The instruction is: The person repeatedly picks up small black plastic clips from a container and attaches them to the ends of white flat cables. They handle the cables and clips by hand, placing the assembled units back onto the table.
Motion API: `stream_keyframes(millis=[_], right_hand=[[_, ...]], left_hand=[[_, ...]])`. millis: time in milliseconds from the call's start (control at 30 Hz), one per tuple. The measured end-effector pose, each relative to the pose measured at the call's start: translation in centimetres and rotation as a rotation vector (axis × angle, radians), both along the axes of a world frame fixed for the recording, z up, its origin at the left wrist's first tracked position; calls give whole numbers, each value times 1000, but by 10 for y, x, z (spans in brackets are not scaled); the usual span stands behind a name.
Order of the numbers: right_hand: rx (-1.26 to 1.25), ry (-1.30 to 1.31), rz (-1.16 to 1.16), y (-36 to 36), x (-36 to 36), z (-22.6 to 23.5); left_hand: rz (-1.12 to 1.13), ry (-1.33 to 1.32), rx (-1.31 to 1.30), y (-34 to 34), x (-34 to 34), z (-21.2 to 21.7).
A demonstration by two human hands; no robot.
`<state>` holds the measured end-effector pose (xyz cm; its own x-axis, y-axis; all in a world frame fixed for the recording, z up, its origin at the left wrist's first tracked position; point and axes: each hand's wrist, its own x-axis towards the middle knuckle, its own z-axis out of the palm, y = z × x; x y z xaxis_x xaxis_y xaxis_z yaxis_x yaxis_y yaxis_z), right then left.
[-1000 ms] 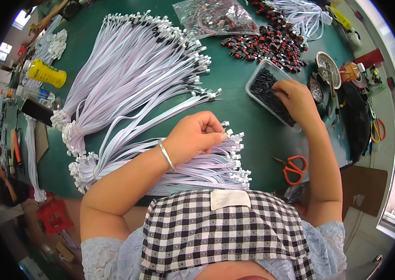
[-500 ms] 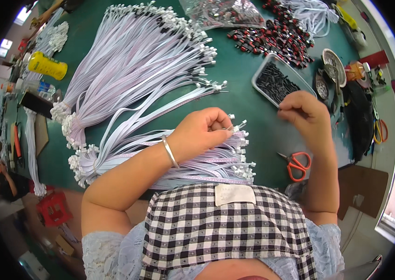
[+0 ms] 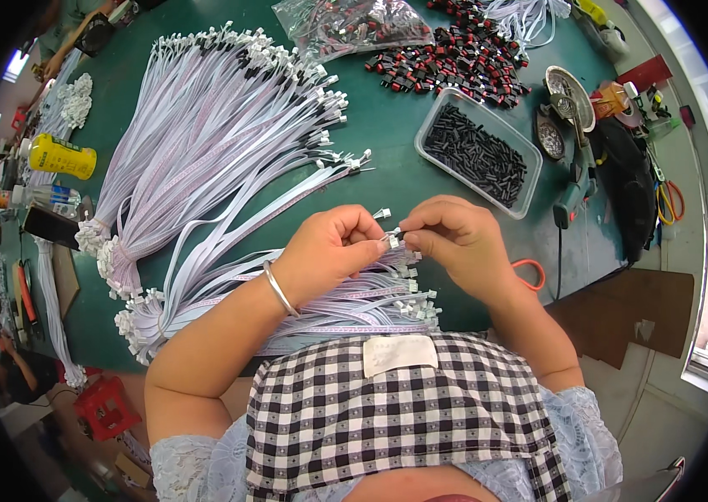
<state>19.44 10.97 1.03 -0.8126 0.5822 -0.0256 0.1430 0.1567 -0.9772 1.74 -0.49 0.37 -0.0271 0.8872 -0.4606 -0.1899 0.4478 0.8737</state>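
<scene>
My left hand (image 3: 330,248) is closed in a pinch on the end of a white ribbon cable, where small white connectors (image 3: 395,240) show at its fingertips. Right beside it, my right hand (image 3: 459,244) pinches at the same spot, thumb against fingers; whatever lies between them is too small to make out. Under both hands a bundle of white ribbon cables (image 3: 329,311) spreads along the table's near edge. Beyond the right hand stands a clear plastic tub (image 3: 473,186) holding many short black tubes (image 3: 475,152).
A larger fan of white cables (image 3: 203,142) covers the left. Red-and-black parts (image 3: 454,67) are heaped at the back beside a plastic bag (image 3: 354,29). Orange-handled scissors (image 3: 541,274) lie partly behind my right forearm. A corded green tool (image 3: 572,201) and metal dishes (image 3: 570,96) are at right.
My right hand has moved left from the tub's near edge to meet my left hand at the cable end. The view has shifted somewhat; my left hand keeps its pinch.
</scene>
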Motion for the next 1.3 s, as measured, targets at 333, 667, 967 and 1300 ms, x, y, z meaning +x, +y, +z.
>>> stream_keyframes(millis=[333, 667, 967, 1300], right_hand=[[-9, -86, -56, -7, -6, 6], [119, -20, -42, -8, -8, 0], [158, -13, -30, -9, -9, -3], [161, -35, -60, -10, -7, -4]], left_hand=[[4, 117, 21, 0, 3, -4], [-8, 159, 33, 0, 3, -4], [-3, 154, 44, 1, 3, -6], [28, 113, 47, 0, 3, -4]])
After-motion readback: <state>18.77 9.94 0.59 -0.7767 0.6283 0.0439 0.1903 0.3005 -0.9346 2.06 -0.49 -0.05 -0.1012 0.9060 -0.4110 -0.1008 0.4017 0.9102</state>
